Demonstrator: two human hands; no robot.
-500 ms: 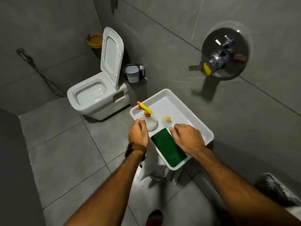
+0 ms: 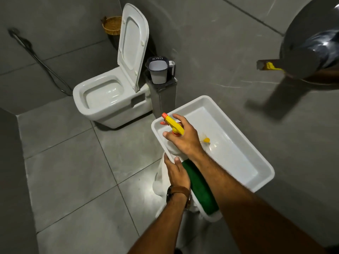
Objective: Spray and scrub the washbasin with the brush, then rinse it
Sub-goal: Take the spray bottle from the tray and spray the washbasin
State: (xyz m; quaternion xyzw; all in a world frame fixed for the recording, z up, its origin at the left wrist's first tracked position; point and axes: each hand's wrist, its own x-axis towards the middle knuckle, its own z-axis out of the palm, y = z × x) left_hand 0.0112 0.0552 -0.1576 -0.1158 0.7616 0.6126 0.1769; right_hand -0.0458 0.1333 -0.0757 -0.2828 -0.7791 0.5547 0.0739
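A white rectangular washbasin (image 2: 238,162) is seen from above in a grey-tiled bathroom. The spray bottle (image 2: 173,126), with its yellow head and orange nozzle, stands at the basin's left end, and the right hand (image 2: 183,138) is laid over it from the right: the fingers are curled loosely about the neck just under the yellow head, with one fingertip reaching past the trigger. How firmly the bottle is gripped cannot be told. The left hand (image 2: 176,171), with a brown-strapped watch (image 2: 178,194) worn at the wrist, is set on the near rim of the basin just below the bottle, thumb over the edge and fingers curved down the outside. The right forearm is crossed above the left hand. A green pad (image 2: 200,189) is seen lying in the near end of the basin, partly hidden beneath the right forearm. The brush (image 2: 206,141), yellow-tipped with pale bristles, lies on the basin floor just right of the right hand, apart from it. A toilet (image 2: 110,99) with its lid raised stands to the left, and a white jug (image 2: 159,72) is set on a ledge beside it.
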